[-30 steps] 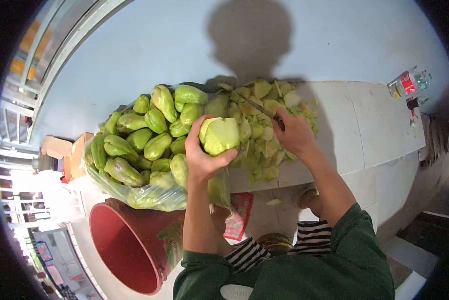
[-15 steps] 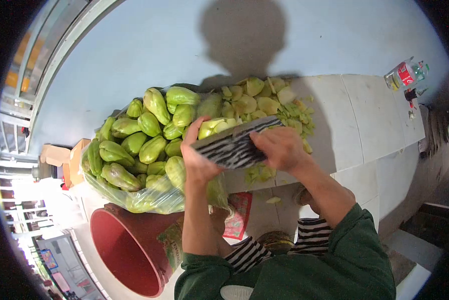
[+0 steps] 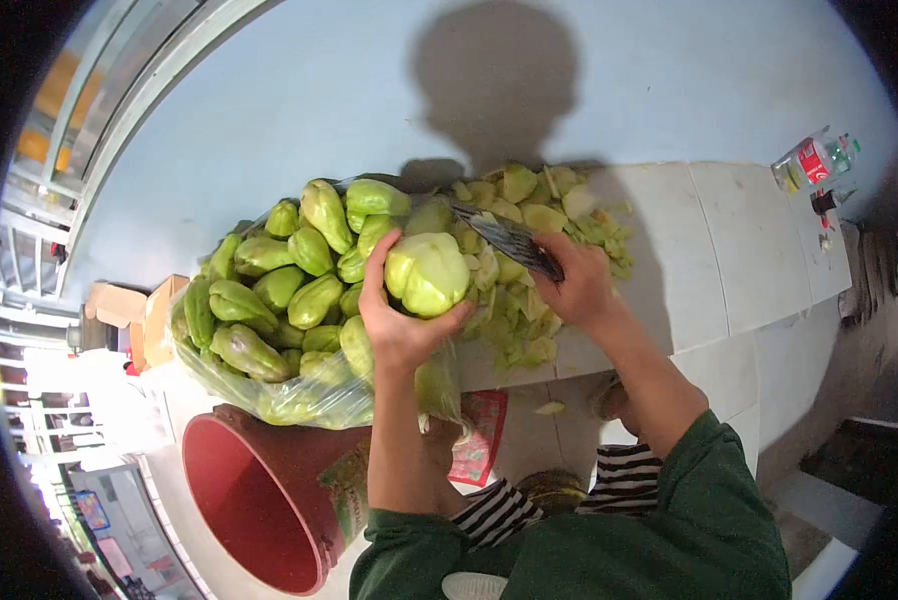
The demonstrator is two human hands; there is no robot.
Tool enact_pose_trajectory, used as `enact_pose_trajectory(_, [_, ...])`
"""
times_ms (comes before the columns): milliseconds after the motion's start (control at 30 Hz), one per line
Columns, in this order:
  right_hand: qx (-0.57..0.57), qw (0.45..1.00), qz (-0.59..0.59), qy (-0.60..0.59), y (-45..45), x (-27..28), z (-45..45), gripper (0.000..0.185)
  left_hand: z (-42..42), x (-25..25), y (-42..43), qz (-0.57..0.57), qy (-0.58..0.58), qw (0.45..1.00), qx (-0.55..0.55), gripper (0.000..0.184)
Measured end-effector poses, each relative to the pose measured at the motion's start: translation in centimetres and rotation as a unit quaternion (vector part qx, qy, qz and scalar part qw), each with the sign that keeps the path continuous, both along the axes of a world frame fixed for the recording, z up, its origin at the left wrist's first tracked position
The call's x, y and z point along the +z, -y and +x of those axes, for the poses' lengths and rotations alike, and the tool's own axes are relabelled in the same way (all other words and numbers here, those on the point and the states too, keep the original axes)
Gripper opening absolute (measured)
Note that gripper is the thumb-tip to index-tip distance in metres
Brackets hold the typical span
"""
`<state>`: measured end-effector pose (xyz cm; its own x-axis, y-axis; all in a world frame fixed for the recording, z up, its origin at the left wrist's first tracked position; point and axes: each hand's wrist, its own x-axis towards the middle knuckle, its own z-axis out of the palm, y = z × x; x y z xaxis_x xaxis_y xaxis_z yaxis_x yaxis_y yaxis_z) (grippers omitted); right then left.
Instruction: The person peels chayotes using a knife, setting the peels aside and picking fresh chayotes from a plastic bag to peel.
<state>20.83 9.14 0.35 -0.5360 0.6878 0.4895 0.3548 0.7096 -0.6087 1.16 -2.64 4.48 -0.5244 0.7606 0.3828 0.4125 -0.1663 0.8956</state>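
My left hand (image 3: 401, 325) is wrapped round a partly peeled chayote (image 3: 428, 275), its pale cut face turned up and to the right. In my right hand (image 3: 581, 283) is a cleaver (image 3: 514, 243), its dark, streaked blade tilted nearly edge-on and pointing up and left. The blade is apart from the chayote, to its upper right; my fingers hide the handle. Slices and peelings (image 3: 529, 310) lie heaped on the tiled ledge beneath the cleaver. Left of my left hand, a clear plastic bag (image 3: 304, 405) is full of whole green chayotes (image 3: 316, 300).
A red bucket (image 3: 259, 500) lies tipped on its side below the bag. At the far left stands an open cardboard box (image 3: 159, 318). A plastic bottle with a red label (image 3: 815, 160) is on the right end of the ledge (image 3: 709, 250), against the wall.
The cleaver has lifted off the chayote and turned from showing its broad side to nearly edge-on. The chayote is now in fuller view in my left hand, its cut face exposed.
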Motion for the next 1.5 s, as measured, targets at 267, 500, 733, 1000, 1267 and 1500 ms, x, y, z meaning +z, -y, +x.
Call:
enact_pose_trajectory(267, [-0.068,0.982,-0.171,0.037,-0.5,0.2,-1.4,0.025,-1.9,-2.8,0.1,-0.024,0.548,0.836,0.016,0.060])
enact_pose_trajectory(500, [-0.031,0.983,-0.170,0.066,0.1,0.5,-1.7,0.024,-0.8,-2.3,0.1,0.079,0.672,0.736,-0.019,0.059])
enact_pose_trajectory(733, [0.000,0.993,-0.078,0.083,0.9,-0.3,-0.4,0.028,0.1,-1.8,-0.4,0.097,0.712,0.681,-0.142,0.056])
enact_pose_trajectory(1000, [0.121,0.971,0.192,0.073,2.9,0.1,-0.9,0.039,1.3,-3.2,-1.5,0.119,0.668,0.725,-0.118,0.062])
enact_pose_trajectory(1267, [0.123,0.958,0.248,0.074,4.1,0.5,-2.5,0.029,1.9,-4.3,-1.1,0.088,0.730,0.669,-0.112,0.069])
enact_pose_trajectory(1500, [0.133,0.960,0.233,0.077,4.1,0.6,-2.7,0.035,2.2,-5.0,-1.2,0.110,0.732,0.664,-0.111,0.058])
